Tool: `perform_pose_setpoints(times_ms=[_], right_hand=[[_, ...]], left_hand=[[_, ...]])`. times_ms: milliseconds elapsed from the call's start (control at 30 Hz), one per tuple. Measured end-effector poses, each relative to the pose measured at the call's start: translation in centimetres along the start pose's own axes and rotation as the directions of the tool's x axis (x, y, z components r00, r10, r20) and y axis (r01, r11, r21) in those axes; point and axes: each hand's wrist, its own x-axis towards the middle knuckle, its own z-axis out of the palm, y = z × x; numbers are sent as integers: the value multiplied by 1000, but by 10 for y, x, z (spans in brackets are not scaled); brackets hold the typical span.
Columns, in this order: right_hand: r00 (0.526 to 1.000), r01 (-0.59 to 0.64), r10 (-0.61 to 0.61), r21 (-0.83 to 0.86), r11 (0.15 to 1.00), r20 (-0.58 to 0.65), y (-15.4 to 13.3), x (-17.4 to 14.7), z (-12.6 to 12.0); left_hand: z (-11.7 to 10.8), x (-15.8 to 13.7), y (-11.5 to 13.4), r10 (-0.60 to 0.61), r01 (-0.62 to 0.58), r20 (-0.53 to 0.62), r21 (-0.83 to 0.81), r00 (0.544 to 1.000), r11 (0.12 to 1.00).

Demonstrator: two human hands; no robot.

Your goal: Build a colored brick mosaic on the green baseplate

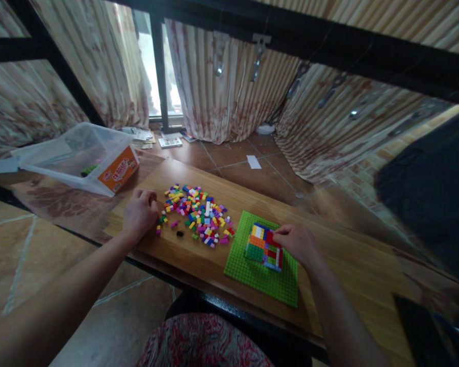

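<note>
My right hand [297, 243] reaches over a green studded baseplate [237, 260], its thumb and fingertips closed together at a red building brick [270, 238]. That brick sits in a low block of building bricks [255, 253], with green, orange, yellow, white, blue and red parts, built on the plate. My left hand [139, 211] rests on the wooden board at the left end of a pile of loose building bricks [204, 216]. Its fingers are curled inward, and whatever they may hold is hidden. A small black piece [179, 234] lies just below the pile.
A clear plastic bin [80, 158] with an orange label stands at the left, a few green pieces inside. The wooden board [344, 255] lies along the table. Dark frame bars cross above, before curtains [229, 86]. Papers lie on the tiled floor beyond.
</note>
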Motion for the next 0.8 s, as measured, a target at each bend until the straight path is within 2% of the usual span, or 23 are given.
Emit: perform_pose_setpoints(times_ms=[267,500,800], right_hand=[[999,29,-28,-41,999,33,1,2,-4],[995,29,-28,-11,1000,95,-1,7,-5],[997,67,-69,44,997,43,7,2,-4]], left_hand=[[-2,0,1,-13,13,8,-1,1000,1000],[-3,-1,2,-12,12,8,-16,1000,1000],[-1,0,0,9,-9,4,3,1000,1000]])
